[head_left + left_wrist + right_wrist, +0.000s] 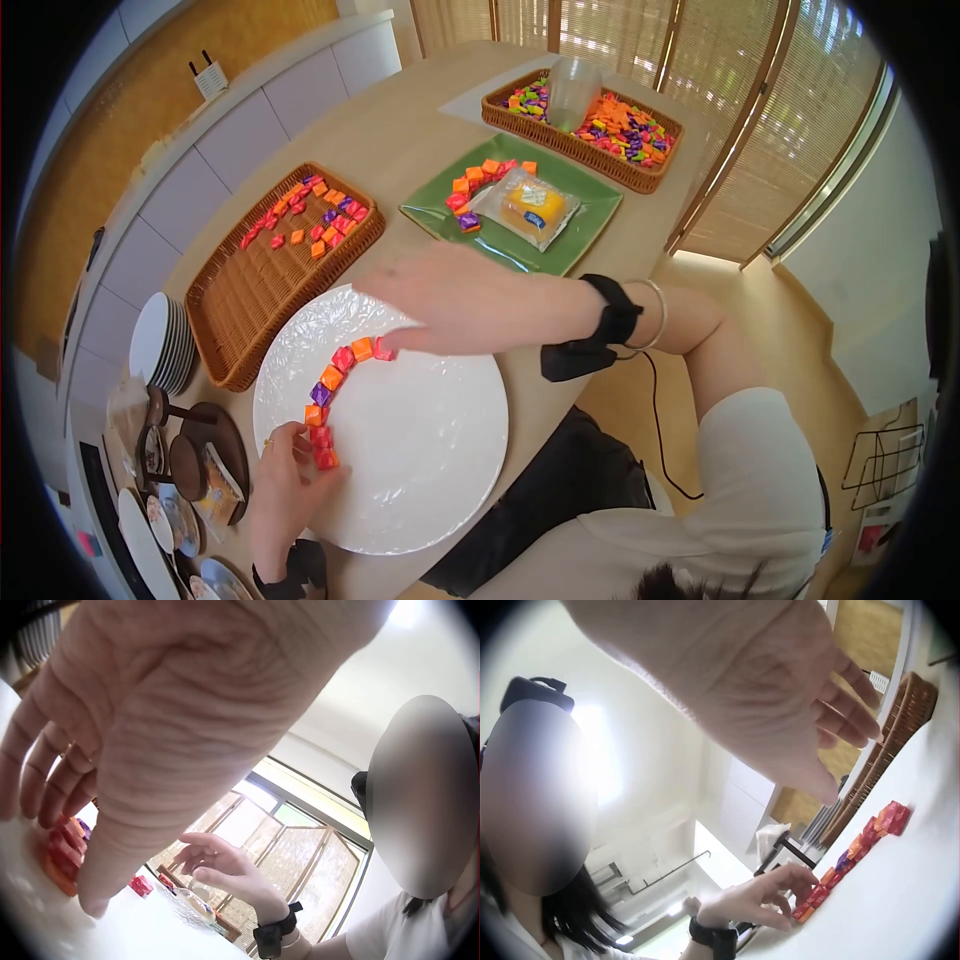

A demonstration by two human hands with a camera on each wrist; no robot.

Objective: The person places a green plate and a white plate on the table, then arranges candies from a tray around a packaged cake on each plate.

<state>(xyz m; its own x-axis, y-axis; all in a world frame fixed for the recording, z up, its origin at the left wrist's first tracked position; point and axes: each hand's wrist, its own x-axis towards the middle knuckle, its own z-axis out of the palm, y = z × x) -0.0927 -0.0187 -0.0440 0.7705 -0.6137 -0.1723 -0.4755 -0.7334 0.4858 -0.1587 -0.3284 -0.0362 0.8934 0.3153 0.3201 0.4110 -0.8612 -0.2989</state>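
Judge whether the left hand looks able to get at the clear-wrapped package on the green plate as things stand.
Probably not directly: the right hand and right forearm stretch across the way between the left hand and the clear-wrapped package.

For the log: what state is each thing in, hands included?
Left hand: fingers and thumb round the sweets at the row's near end
Right hand: open, raised over the plate
Large white plate: face up, partly covered
Row of sweets: curved, wrapped
Green plate: holding sweets and a packet
Packet: lying flat
Left basket: partly filled
Far basket: well filled
Small plates: stacked
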